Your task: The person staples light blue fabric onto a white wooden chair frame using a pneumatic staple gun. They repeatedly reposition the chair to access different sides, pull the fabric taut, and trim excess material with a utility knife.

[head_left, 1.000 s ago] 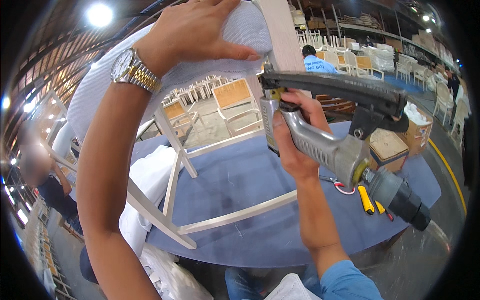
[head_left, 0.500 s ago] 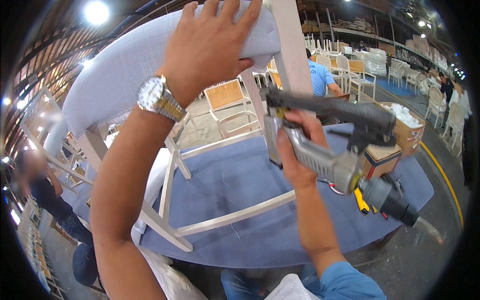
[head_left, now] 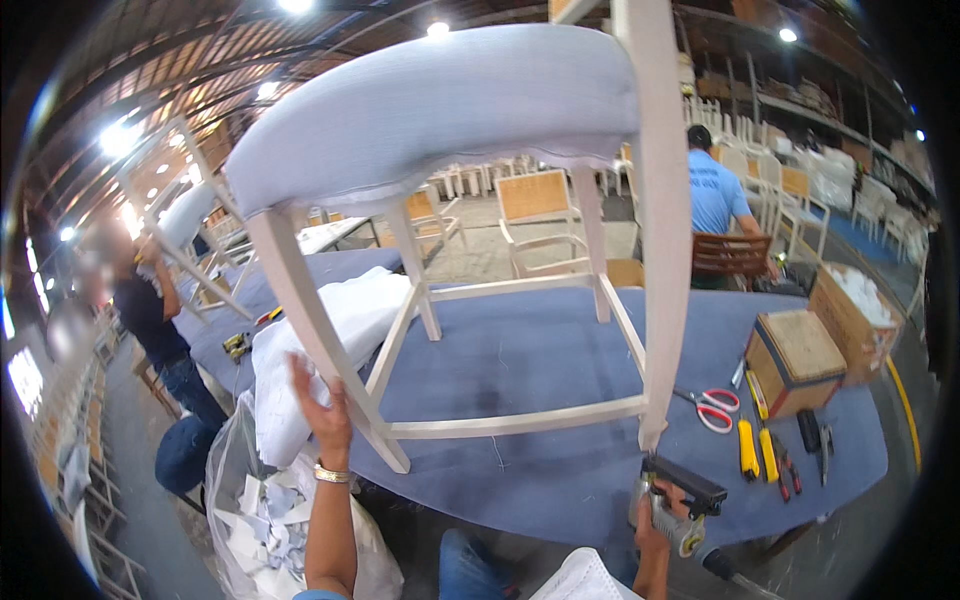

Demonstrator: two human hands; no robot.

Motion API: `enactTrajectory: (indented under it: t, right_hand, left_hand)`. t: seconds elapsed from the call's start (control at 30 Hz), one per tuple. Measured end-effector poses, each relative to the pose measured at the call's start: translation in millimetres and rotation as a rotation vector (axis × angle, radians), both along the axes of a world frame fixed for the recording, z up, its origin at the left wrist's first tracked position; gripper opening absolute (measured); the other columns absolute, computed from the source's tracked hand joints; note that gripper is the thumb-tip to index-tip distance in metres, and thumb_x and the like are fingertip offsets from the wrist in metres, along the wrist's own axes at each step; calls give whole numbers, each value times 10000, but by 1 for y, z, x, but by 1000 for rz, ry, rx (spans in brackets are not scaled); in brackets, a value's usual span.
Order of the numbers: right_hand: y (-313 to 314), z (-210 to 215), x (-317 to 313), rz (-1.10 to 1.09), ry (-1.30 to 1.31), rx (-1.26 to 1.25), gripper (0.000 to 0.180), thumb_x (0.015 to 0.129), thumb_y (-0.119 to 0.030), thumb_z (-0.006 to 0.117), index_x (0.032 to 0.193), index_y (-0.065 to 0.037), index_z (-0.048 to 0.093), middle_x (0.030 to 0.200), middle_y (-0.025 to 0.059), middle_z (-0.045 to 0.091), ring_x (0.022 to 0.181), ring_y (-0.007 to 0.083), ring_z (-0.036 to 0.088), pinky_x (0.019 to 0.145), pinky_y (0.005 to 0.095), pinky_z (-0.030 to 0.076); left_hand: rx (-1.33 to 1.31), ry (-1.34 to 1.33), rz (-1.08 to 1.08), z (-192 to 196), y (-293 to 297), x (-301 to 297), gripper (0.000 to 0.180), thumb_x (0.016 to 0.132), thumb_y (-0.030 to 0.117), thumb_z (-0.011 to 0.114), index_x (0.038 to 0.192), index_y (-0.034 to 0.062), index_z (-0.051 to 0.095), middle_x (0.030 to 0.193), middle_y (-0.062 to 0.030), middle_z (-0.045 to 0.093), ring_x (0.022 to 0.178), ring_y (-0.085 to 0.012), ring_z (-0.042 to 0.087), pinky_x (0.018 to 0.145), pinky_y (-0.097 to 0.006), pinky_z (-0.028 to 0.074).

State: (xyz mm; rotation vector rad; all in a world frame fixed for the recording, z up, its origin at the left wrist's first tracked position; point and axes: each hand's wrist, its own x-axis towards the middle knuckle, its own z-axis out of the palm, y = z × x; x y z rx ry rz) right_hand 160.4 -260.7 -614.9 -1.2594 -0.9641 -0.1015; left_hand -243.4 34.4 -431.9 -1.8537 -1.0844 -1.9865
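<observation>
Chair: a white-framed chair (head_left: 470, 290) with a pale blue padded seat stands upright on a blue-covered table (head_left: 560, 470), its legs and stretchers filling the middle of the view.
Left hand: the left hand (head_left: 322, 412) is raised beside the chair's near left leg, fingers spread wide, palm toward the leg; whether it touches the wood cannot be told. A gold bracelet sits on the wrist.
Right hand: the right hand (head_left: 655, 515) grips a staple gun (head_left: 678, 500) low at the table's near edge, just below the foot of the chair's near right leg.
On the table: red-handled scissors (head_left: 712, 408), yellow-handled tools (head_left: 756, 448) and a wooden box (head_left: 795, 362) lie to the right; folded white cloth (head_left: 330, 340) lies to the left.
Below: a clear bag of scraps (head_left: 260, 510) hangs by the table's left edge.
Background: a person in a blue shirt (head_left: 715, 195) stands beyond the table; another person (head_left: 160, 330) works at the left.
</observation>
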Motion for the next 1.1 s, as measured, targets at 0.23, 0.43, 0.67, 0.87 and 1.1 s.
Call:
enactTrajectory:
  t: [0.23,0.43,0.67,0.87,1.1]
  right_hand:
    - [-5,-16,18,-33,39,-158,302,895,-1,614,1195,18,586,1188,159,600,1066,244,582,943,379,449]
    - [4,-33,23,-84,-162,-22,361,885,23,634,1241,-8,583,1266,143,600,1143,268,577,1018,386,434]
    - [9,-22,18,-24,66,34,354,880,6,645,1230,-25,599,1296,134,575,1174,231,561,1033,368,422]
    - [13,-17,8,4,139,90,353,886,22,644,1232,-22,588,1312,133,571,1197,233,556,1042,366,425]
    - [5,-22,13,-51,58,58,333,911,8,618,1240,-19,578,1306,131,561,1211,237,542,1056,368,412]
  left_hand:
    - [-631,-349,-648,-69,1,30,805,980,695,464,1279,-30,650,1009,-137,675,705,-226,712,623,-347,572]
    - [-575,-416,-633,-65,-63,94,755,973,641,548,1270,-50,623,1036,-138,661,649,-197,672,544,-326,577]
    - [-472,-406,-802,-68,-85,149,748,969,572,602,1341,-68,495,1266,-140,517,858,-196,670,589,-321,643]
    - [-469,-327,-793,-74,-85,133,682,988,552,590,1263,-71,567,1272,-139,506,814,-196,682,611,-297,598]
    - [-459,-88,-646,-82,-84,123,510,1020,414,593,1247,-42,611,1274,-194,556,1191,-335,583,1025,-447,473]
